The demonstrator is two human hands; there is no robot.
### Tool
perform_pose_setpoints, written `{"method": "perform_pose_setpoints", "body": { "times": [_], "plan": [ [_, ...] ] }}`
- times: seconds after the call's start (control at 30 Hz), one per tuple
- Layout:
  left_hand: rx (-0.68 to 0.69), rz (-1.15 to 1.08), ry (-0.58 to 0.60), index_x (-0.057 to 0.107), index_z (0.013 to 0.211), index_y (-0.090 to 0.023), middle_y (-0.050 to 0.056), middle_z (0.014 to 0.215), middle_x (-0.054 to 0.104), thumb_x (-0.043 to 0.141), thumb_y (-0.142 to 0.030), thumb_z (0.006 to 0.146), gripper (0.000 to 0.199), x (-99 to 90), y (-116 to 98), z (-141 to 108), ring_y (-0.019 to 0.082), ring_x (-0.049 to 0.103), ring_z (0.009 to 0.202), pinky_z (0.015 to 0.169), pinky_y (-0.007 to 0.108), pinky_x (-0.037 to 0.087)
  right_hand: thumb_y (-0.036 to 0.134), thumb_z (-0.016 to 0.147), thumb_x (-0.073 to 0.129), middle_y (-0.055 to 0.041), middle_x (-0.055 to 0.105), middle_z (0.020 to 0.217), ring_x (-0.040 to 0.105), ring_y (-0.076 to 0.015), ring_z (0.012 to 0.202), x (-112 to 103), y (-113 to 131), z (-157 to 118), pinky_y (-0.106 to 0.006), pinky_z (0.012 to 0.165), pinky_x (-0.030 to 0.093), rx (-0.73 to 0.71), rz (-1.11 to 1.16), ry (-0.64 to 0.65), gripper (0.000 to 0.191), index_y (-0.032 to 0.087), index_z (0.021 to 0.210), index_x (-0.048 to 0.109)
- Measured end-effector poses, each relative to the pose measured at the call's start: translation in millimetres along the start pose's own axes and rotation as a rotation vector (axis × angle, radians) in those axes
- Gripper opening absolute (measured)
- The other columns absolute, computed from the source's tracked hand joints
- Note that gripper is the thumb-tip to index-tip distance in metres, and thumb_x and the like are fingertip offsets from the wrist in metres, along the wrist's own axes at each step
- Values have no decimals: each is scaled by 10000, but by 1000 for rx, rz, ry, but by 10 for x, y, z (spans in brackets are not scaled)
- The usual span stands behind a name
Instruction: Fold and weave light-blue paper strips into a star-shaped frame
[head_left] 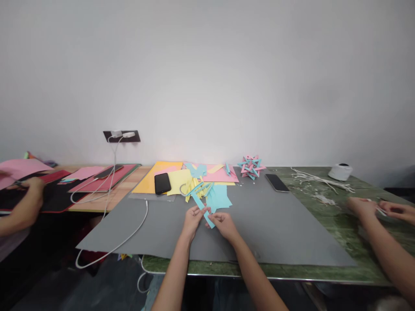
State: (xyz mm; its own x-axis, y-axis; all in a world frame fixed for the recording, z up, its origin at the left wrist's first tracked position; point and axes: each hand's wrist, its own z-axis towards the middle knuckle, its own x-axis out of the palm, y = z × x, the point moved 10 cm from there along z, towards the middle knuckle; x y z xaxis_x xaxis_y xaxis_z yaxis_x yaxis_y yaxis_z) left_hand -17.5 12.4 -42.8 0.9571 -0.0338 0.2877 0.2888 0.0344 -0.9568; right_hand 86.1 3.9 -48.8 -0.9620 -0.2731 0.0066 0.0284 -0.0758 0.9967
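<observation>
Between my two hands is a narrow light-blue paper strip, slanting down to the right above the grey sheet. My left hand pinches the strip near its middle. Fingers of my right hand grip it near the lower end. Just beyond my hands lie yellow folded strips and a light-blue paper sheet. Farther back is a pink sheet with blue pieces on it. A pink-and-blue folded paper star shape stands at the back, right of the papers.
A black phone and another phone lie on the grey sheet. A white cable crosses its left side. At the right, a person's hands work near white cords. Another person's hand is at far left.
</observation>
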Motion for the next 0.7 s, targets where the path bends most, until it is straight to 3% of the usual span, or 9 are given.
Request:
{"method": "perform_pose_setpoints", "body": {
  "times": [0.27,0.7],
  "plan": [
    [1,-46,-68,613,798,-95,109,753,667,603,-332,622,296,-63,22,18,211,613,730,672,314,461,553,629,497,-61,645,598,597,-172,545,79,26,-13,-295,592,458,-22,15,70,480,112,783,610],
    [26,-30,-95,621,709,-106,80,675,670,612,-351,602,268,-72,-10,-5,210,617,700,658,308,464,529,713,403,-41,630,552,570,-145,508,78,157,-57,-268,572,442,-118,-69,48,463,117,792,598]
  ]
}}
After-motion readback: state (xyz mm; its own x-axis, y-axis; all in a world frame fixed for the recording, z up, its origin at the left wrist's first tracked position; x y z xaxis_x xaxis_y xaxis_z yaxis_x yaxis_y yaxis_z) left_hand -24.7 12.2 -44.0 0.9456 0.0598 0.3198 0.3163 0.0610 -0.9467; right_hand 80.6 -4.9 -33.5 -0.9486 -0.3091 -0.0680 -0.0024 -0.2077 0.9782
